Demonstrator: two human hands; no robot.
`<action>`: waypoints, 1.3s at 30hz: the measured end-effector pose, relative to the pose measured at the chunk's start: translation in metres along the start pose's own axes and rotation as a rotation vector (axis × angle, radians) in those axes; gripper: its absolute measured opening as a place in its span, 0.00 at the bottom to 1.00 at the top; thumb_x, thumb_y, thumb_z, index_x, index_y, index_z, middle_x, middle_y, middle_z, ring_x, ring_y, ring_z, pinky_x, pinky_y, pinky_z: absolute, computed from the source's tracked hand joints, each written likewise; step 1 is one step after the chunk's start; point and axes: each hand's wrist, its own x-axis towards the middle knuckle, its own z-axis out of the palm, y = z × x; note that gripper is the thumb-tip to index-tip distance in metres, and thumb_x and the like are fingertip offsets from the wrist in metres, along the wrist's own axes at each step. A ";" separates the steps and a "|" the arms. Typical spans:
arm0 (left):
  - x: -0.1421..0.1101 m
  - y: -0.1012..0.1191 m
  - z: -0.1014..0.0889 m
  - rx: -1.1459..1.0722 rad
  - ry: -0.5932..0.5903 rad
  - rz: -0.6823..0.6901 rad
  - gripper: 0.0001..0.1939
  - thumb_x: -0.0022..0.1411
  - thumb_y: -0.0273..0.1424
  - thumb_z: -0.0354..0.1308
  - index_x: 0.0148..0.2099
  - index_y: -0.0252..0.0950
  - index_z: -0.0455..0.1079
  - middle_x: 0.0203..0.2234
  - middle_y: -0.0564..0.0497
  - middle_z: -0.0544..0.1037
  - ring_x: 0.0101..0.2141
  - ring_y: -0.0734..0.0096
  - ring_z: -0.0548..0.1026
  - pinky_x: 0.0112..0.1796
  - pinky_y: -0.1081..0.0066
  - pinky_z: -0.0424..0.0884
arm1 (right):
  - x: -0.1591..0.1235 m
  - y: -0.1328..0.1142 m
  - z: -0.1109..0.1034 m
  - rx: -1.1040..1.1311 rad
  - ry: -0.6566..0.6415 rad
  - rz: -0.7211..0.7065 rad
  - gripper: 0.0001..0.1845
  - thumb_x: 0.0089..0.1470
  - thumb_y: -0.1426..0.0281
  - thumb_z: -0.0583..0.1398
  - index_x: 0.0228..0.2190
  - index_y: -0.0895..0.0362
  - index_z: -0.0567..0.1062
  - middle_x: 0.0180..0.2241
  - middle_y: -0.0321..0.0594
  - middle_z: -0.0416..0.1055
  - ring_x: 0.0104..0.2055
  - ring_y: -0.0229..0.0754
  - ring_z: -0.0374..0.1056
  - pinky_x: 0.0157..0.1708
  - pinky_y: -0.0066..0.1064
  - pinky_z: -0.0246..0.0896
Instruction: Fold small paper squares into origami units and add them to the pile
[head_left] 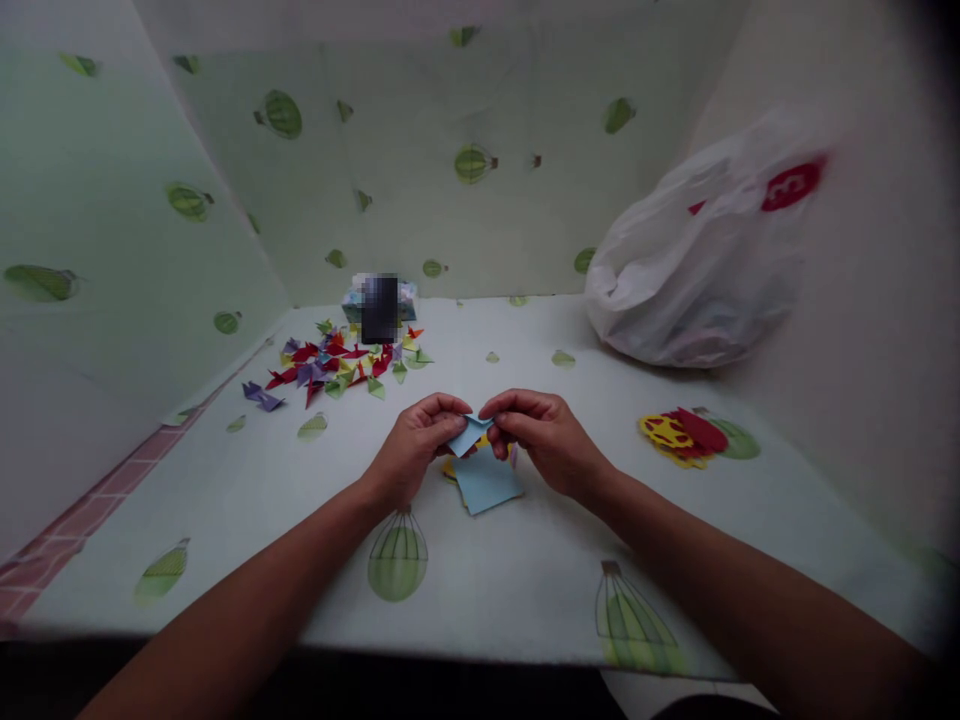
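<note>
A small piece of folded light blue paper [466, 437] is pinched between my two hands, above the table's middle. My left hand [420, 430] grips its left side between thumb and fingers. At its upper right corner, my right hand [536, 430] holds the paper with thumb and forefinger. Just below lies a square blue sheet [489, 484] on the table, with bits of yellow and red partly hidden under and behind it. Neither hand touches that sheet, as far as I can see.
Many folded paper birds [330, 362] in several colours lie in a heap at the back left. Behind them stand a box [409, 300] and a blurred dark object [379, 312]. Yellow and red cut-outs [679, 436] lie at right, before a full white plastic bag [675, 270].
</note>
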 end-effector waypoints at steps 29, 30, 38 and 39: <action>-0.002 -0.002 -0.001 0.047 0.083 0.148 0.03 0.53 0.28 0.62 0.32 0.36 0.72 0.23 0.56 0.70 0.24 0.76 0.65 0.27 0.74 0.59 | -0.003 -0.001 0.007 0.041 -0.014 -0.019 0.03 0.48 0.72 0.62 0.29 0.57 0.75 0.22 0.35 0.76 0.23 0.36 0.71 0.28 0.30 0.64; -0.002 -0.002 -0.001 0.047 0.083 0.140 0.02 0.53 0.28 0.61 0.32 0.36 0.72 0.22 0.56 0.69 0.24 0.76 0.64 0.26 0.74 0.58 | -0.003 -0.001 0.007 0.048 -0.017 -0.017 0.02 0.48 0.73 0.62 0.29 0.57 0.75 0.22 0.35 0.76 0.23 0.36 0.71 0.28 0.30 0.65; -0.003 -0.003 -0.002 0.080 0.068 0.223 0.06 0.55 0.30 0.65 0.37 0.37 0.75 0.26 0.55 0.72 0.27 0.77 0.65 0.29 0.75 0.61 | -0.002 0.000 0.004 0.048 -0.015 -0.051 0.02 0.48 0.74 0.61 0.28 0.58 0.75 0.21 0.35 0.76 0.22 0.35 0.71 0.28 0.29 0.65; -0.003 -0.003 -0.003 0.080 0.064 0.223 0.07 0.55 0.30 0.65 0.38 0.37 0.76 0.26 0.55 0.73 0.27 0.77 0.66 0.30 0.74 0.61 | -0.001 0.000 0.003 0.039 -0.016 -0.057 0.02 0.48 0.74 0.61 0.28 0.58 0.75 0.21 0.34 0.75 0.23 0.35 0.71 0.28 0.28 0.65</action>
